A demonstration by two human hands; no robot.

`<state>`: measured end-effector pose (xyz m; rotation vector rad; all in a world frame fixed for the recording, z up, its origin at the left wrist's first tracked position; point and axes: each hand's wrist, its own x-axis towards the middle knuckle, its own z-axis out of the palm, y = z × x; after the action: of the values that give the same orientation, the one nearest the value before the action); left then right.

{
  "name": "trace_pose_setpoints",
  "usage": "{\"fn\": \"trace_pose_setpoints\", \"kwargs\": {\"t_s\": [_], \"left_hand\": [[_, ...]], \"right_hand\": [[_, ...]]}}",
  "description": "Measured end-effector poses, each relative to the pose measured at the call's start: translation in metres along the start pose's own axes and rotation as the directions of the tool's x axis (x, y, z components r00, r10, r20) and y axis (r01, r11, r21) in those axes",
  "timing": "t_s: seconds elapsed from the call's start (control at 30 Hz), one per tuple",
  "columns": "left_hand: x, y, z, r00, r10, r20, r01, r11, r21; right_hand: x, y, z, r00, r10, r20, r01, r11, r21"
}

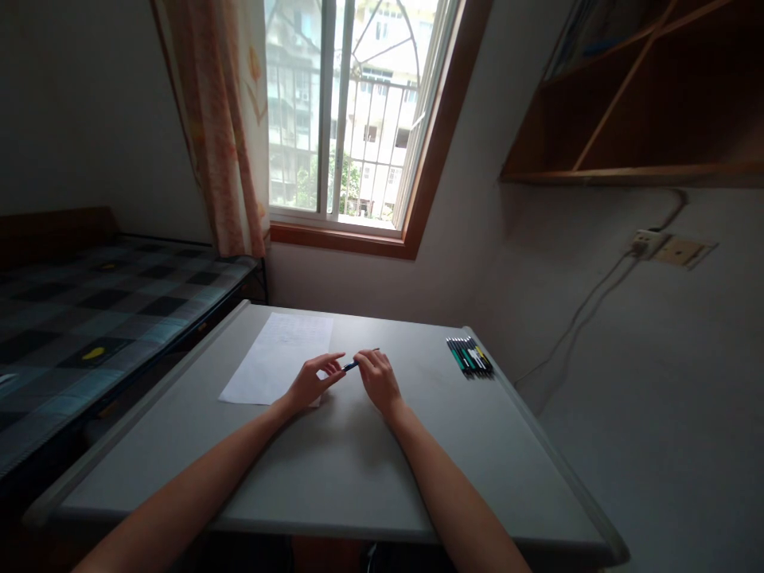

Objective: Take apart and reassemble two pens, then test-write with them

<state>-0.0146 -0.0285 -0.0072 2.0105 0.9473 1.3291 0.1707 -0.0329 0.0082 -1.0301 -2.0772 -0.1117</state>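
Note:
A dark blue pen (349,366) is held just above the table, sloping up to the right. My right hand (377,378) is closed around its right part, and a thin end pokes out past the fingers. My left hand (311,380) is at the pen's left end, thumb tip at or touching it, with its fingers stretched and apart. Below and behind my left hand lies a white sheet of paper (271,358) with faint writing near its top. Part of the paper's right edge is hidden by that hand.
A row of several pens (469,358), green, black and yellow, lies at the right of the white table (477,461). A checked bed (137,302) stands to the left. Beyond the table are a window (340,119) and a curtain (230,135); a cable hangs from a wall socket (648,243).

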Motion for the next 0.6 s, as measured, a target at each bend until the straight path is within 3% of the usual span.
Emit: {"fn": "trace_pose_setpoints", "kwargs": {"t_s": [0.07, 0.13, 0.2, 0.3, 0.37, 0.43, 0.5, 0.6], "left_hand": [[0.0, 0.0, 0.001, 0.999, -0.036, 0.028, 0.036, 0.999, 0.029], [-0.001, 0.0, 0.0, 0.996, -0.068, 0.058, 0.065, 0.997, 0.046], [-0.001, 0.001, 0.0, 0.993, -0.092, 0.08, 0.089, 0.995, 0.039], [-0.001, 0.001, -0.001, 0.987, -0.117, 0.109, 0.116, 0.993, 0.018], [-0.001, 0.001, -0.001, 0.984, -0.126, 0.127, 0.126, 0.992, 0.004], [-0.002, 0.0, -0.002, 0.982, -0.133, 0.137, 0.135, 0.991, -0.011], [-0.002, -0.001, -0.001, 0.98, -0.14, 0.143, 0.145, 0.989, -0.024], [-0.002, -0.003, -0.001, 0.978, -0.145, 0.149, 0.151, 0.988, -0.031]], "right_hand": [[0.001, 0.003, 0.001, 0.987, 0.122, -0.107, -0.095, 0.969, 0.228], [0.002, 0.007, 0.004, 0.921, 0.335, -0.198, -0.194, 0.836, 0.513], [0.003, 0.014, 0.006, 0.804, 0.563, -0.19, -0.234, 0.595, 0.769], [0.004, 0.03, 0.007, 0.644, 0.765, -0.009, -0.207, 0.185, 0.961], [0.003, 0.041, 0.004, 0.595, 0.786, 0.169, -0.172, -0.081, 0.982], [0.0, 0.048, 0.001, 0.57, 0.762, 0.307, -0.16, -0.264, 0.951], [-0.003, 0.052, -0.001, 0.557, 0.74, 0.377, -0.147, -0.358, 0.922], [-0.005, 0.052, -0.001, 0.559, 0.715, 0.419, -0.153, -0.408, 0.9]]}}
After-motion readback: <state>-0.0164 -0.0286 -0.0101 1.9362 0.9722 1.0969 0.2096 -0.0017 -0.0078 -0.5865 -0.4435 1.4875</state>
